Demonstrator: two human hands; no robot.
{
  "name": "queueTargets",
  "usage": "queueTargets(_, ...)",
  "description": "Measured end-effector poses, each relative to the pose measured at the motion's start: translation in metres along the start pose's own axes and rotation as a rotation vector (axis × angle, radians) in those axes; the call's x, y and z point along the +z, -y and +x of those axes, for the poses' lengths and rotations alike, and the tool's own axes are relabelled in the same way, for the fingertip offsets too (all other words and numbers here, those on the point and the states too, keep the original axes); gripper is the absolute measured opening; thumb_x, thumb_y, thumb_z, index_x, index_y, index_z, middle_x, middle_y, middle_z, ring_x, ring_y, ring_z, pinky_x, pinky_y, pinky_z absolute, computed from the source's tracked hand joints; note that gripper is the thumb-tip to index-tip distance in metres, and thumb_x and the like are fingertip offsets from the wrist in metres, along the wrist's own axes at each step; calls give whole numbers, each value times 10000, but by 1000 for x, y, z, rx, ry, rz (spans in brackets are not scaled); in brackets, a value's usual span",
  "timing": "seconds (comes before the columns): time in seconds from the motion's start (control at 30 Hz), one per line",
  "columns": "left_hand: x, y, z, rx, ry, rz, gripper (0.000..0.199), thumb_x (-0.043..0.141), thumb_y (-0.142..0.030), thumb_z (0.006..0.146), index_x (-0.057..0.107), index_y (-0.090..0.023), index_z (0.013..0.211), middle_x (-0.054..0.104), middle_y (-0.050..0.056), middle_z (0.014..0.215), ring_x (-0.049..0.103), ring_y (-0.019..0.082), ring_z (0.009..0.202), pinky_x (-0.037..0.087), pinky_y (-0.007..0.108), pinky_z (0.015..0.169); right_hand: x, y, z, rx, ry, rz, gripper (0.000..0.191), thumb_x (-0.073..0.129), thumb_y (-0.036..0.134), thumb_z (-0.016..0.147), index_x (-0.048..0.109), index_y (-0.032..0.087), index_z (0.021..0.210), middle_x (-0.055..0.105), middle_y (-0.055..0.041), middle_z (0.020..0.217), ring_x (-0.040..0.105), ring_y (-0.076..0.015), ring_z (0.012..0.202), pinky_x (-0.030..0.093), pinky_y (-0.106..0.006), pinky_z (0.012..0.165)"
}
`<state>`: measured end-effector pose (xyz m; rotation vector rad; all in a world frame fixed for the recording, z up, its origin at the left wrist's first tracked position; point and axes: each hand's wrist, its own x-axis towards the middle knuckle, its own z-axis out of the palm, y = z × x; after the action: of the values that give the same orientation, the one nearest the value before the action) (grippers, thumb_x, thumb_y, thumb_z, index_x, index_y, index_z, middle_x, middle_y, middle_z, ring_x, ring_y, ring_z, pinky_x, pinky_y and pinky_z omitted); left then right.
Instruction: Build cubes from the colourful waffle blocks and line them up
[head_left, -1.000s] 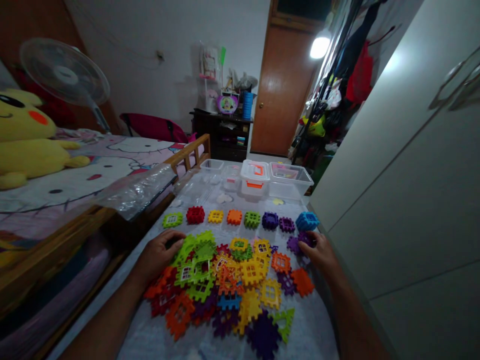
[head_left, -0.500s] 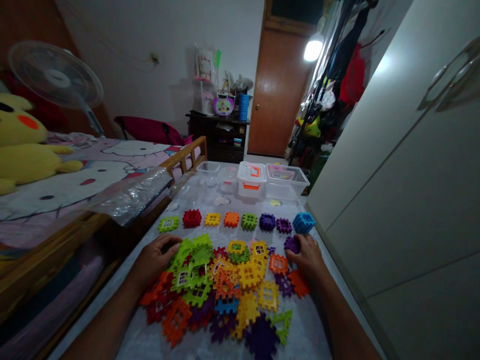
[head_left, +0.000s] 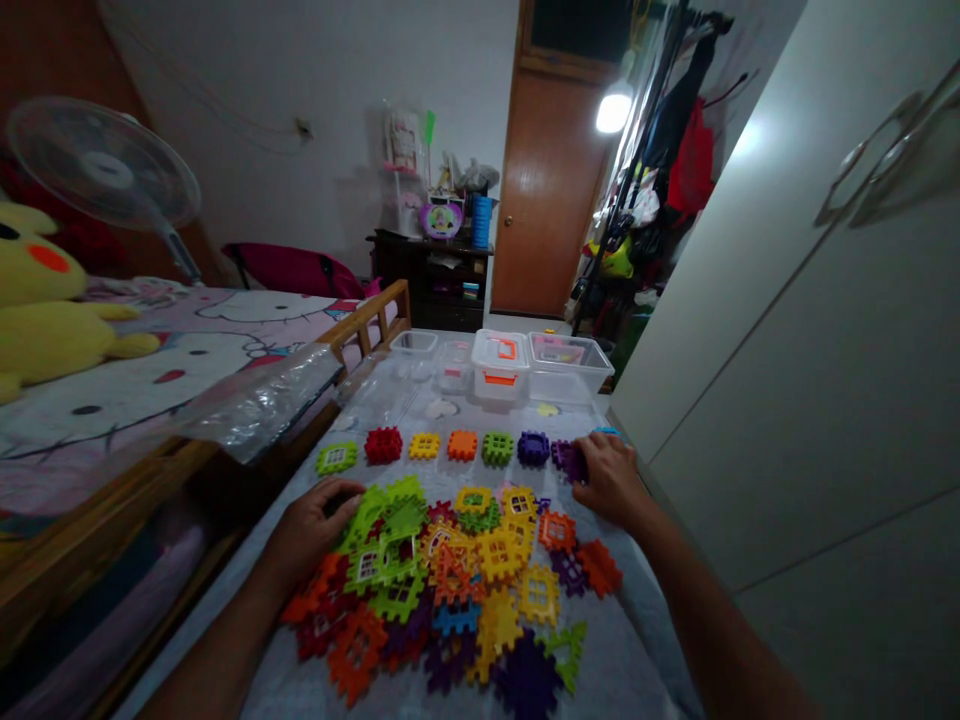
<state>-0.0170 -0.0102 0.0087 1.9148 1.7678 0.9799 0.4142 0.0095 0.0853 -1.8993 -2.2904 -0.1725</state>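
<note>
My right hand [head_left: 611, 478] is closed on a purple toothed building tile [head_left: 576, 464], held up against the purple stack [head_left: 559, 452] in the row. My left hand [head_left: 319, 522] rests at the left edge of the loose pile, fingers curved and a little apart, its tips by the light green tiles [head_left: 382, 510]. Yellow tiles [head_left: 501, 553], orange tiles [head_left: 356, 645] and dark purple tiles [head_left: 525, 675] lie jumbled between my forearms. The row also has a red stack [head_left: 383, 445], an orange stack [head_left: 462, 445] and a green stack [head_left: 497, 448]. My right hand mostly hides the blue stack [head_left: 609, 432].
Behind the row stand a lidded clear box [head_left: 500, 365] with orange clips and an open clear bin [head_left: 574, 368]. A wooden bed rail [head_left: 375, 315] and plastic wrap [head_left: 262, 405] border the left side. A white wardrobe [head_left: 817, 400] stands close on the right.
My right hand has moved forward, bringing the purple tile from in front of the row to the purple stack. My left hand has stayed about where it was.
</note>
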Motion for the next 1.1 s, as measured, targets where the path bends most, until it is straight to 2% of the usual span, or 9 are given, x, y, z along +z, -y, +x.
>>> queueTargets(0.13, 1, 0, 1, -7, 9, -6, 373, 537, -537, 786, 701, -215, 877, 708, 50, 982, 651, 230, 952, 496, 299, 876, -7, -2, 33, -83, 97, -86, 384, 652, 279, 668, 601, 195, 1040, 583, -115, 1087, 425, -307, 1082, 254, -408, 910)
queueTargets(0.37, -2, -5, 0, -11, 4, -2, 371, 542, -540, 775, 704, -217, 858, 711, 52, 973, 651, 235, 945, 497, 312, 879, 9, -12, 58, -101, 200, -112, 381, 690, 241, 607, 639, 199, 982, 606, -113, 1088, 436, -312, 1093, 205, -475, 989)
queueTargets(0.83, -2, -6, -1, -9, -1, 10, 372, 539, -543, 775, 702, -217, 852, 711, 43, 962, 654, 229, 940, 498, 299, 872, 18, -13, 60, -109, 224, -114, 466, 720, 258, 594, 649, 196, 1051, 626, -124, 1092, 445, -337, 1128, 240, -480, 993)
queueTargets(1.0, -3, -9, -1, -17, -5, 5, 381, 545, -556, 760, 704, -218, 836, 713, 42, 943, 660, 230, 914, 501, 301, 863, 4, -11, 52, -94, 178, -113, 521, 708, 236, 625, 607, 197, 1135, 585, -130, 1216, 398, -345, 1197, 222, -486, 1013)
queueTargets(1.1, -3, -8, 0, -17, -5, 1, 379, 540, -554, 768, 702, -218, 838, 711, 42, 941, 657, 228, 917, 499, 300, 864, -10, -10, 35, -58, 61, -87, 554, 664, 246, 700, 548, 169, 1237, 531, -140, 1306, 350, -356, 1251, 220, -484, 1029)
